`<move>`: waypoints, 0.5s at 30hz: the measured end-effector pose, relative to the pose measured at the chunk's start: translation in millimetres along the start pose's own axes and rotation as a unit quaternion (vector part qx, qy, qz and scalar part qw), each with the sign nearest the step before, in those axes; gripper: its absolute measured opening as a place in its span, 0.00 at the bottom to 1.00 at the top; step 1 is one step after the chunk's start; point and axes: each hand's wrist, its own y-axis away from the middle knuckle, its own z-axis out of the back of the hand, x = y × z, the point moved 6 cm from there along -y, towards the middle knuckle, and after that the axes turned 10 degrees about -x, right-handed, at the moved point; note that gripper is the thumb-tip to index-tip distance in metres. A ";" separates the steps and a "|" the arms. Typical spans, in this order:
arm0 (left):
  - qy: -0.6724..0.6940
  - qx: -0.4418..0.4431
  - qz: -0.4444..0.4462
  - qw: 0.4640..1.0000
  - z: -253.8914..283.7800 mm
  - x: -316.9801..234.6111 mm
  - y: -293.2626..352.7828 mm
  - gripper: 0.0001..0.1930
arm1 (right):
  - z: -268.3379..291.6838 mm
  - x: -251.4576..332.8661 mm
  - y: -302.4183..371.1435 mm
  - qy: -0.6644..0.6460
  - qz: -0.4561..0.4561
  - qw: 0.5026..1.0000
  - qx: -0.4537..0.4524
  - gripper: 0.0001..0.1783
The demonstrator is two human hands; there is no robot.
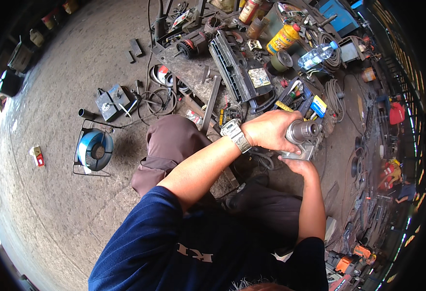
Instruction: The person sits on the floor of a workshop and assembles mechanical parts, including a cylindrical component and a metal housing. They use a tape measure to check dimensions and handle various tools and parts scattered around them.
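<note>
My left hand (271, 130), with a watch on its wrist, is closed round a stepped, round grey metal part (304, 130). This part stands against a flat, shiny metal piece (306, 151); whether the two are joined I cannot tell. My right hand (301, 166) has its fingers under the flat piece and holds it from below. Both hands are together above the right side of my lap. Just beyond them lies a tray of tools (294, 94) with a blue and yellow box (318, 105) beside it.
A low worktable (186, 68) ahead carries a motor-like machine (193, 43), a long black housing (231, 65), a yellow bottle (283, 39) and a clear water bottle (317, 56). On the floor at left are a blue fan (95, 149), a grey box (113, 102) and cables (162, 99).
</note>
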 end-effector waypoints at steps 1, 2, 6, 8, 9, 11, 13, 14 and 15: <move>-0.004 0.002 0.001 1.000 0.3 0.0 0.2 0.40 | -0.6 2.1 -0.4 -0.006 -0.022 1.000 0.016 0.19; -0.007 0.005 0.002 1.000 0.4 -0.3 0.0 0.40 | -0.2 7.6 -0.2 -0.008 -0.035 0.999 0.028 0.22; -0.010 0.005 0.002 1.000 0.5 -0.9 -0.3 0.41 | -2.3 6.8 1.5 -0.028 -0.077 0.996 0.041 0.26; -0.006 0.009 0.005 1.000 0.2 -0.6 -0.4 0.41 | -2.9 5.0 2.2 -0.035 -0.085 0.995 0.043 0.26; -0.004 0.011 0.006 1.000 0.1 -0.6 -0.4 0.41 | -3.2 4.0 2.4 -0.037 -0.086 0.995 0.044 0.27; -0.003 0.008 0.003 1.000 0.1 -1.2 -0.2 0.41 | -3.4 4.3 1.6 -0.028 -0.066 0.997 0.036 0.26; -0.005 0.006 0.000 1.000 0.2 -1.2 -0.1 0.41 | -2.9 5.6 1.9 -0.021 -0.051 0.998 0.026 0.27; -0.007 0.005 -0.001 1.000 0.6 -1.0 0.0 0.41 | -1.7 10.2 2.8 -0.018 -0.046 0.999 0.019 0.27; -0.010 0.005 -0.002 1.000 1.1 -0.8 0.2 0.41 | -0.4 13.3 3.0 -0.015 -0.041 0.999 0.013 0.27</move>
